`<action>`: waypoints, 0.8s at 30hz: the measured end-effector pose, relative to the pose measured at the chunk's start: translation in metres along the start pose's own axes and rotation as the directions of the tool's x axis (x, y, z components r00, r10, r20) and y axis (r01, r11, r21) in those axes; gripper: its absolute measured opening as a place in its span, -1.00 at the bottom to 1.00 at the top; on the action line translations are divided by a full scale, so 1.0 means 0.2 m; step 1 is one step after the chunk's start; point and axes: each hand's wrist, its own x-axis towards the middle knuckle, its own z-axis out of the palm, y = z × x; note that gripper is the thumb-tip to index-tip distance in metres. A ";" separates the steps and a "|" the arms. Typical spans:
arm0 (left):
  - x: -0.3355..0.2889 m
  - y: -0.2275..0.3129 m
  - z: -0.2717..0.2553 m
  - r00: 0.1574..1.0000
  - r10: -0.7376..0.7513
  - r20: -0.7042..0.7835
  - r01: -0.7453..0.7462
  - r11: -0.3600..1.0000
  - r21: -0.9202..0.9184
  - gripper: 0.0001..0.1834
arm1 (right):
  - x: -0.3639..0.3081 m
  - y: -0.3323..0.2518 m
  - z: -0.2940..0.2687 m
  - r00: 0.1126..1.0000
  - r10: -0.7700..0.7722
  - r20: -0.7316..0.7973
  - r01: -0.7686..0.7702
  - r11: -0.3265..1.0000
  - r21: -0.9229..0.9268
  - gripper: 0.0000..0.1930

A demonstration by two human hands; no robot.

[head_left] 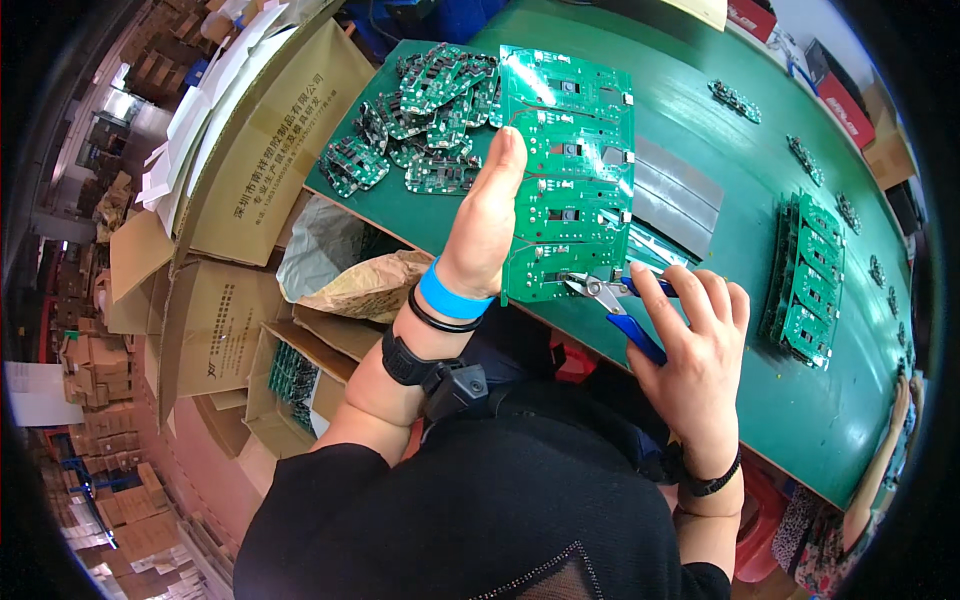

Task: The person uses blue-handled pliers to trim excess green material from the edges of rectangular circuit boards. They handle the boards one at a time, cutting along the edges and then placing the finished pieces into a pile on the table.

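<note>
A long green circuit board panel [568,190], made of several joined boards, stands raised over the table's near edge. Along its left edge my left hand [485,215] is closed on it, thumb lying up the side. My right hand [695,335] is wrapped round a pair of blue-handled cutting pliers [637,337]. Their metal jaws rest at the lowest board of the panel, beside a small dark component; whether they touch it I cannot tell. Past the panel's left side lies a heap of separate small circuit boards [435,110] on the table.
More green panels stand stacked [805,280] on the green table [690,90] at right, with small boards in a row beyond. A grey metal plate [675,195] lies behind the panel. Cardboard boxes [265,150] stand at left. Another person's arm [880,455] reaches in at far right.
</note>
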 end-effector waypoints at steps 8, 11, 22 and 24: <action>0.01 0.03 0.01 0.999 -0.029 0.023 0.029 1.000 -0.010 -0.27 | -0.01 0.02 0.02 0.999 -0.024 -0.031 0.023 1.000 -0.018 -0.31; 0.01 0.03 0.00 0.998 -0.057 0.038 0.059 0.997 -0.053 -0.28 | 0.00 0.02 0.02 0.998 -0.048 -0.038 0.047 0.998 -0.034 -0.31; 0.00 0.00 -0.03 0.998 -0.063 -0.001 0.063 0.998 -0.011 -0.27 | -0.01 0.07 0.06 0.980 -0.090 -0.179 0.093 0.996 0.012 -0.35; -0.01 0.01 -0.06 0.996 -0.094 -0.004 0.093 0.991 -0.097 -0.26 | 0.00 0.09 0.03 0.973 -0.050 -0.226 0.067 0.995 0.068 -0.37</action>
